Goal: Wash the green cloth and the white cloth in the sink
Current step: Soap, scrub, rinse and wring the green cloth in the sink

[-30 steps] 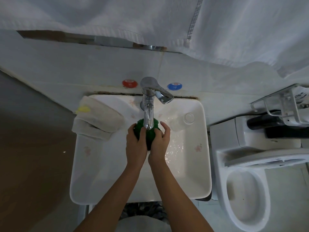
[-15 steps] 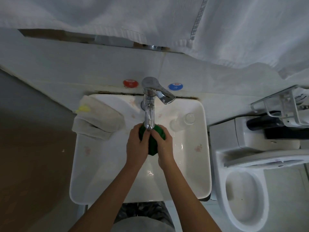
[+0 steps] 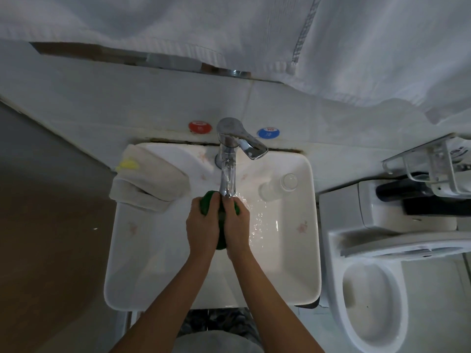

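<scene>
Scrubbing of the green cloth [image 3: 207, 205] is in hand: left hand [image 3: 202, 226] and right hand [image 3: 237, 225] clench it, bunched, under the running tap [image 3: 228, 171] over the sink [image 3: 158, 271]. White cloth [image 3: 150, 179] waits on the sink's left rim; next comes wringing, then swapping.

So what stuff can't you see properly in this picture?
- Green cloth, head view: mostly covered by the left hand and right hand.
- Sink drain: hidden under the hands.
- Writing on the red and blue wall stickers: too small.
- Toilet: cut off at the right edge.
</scene>
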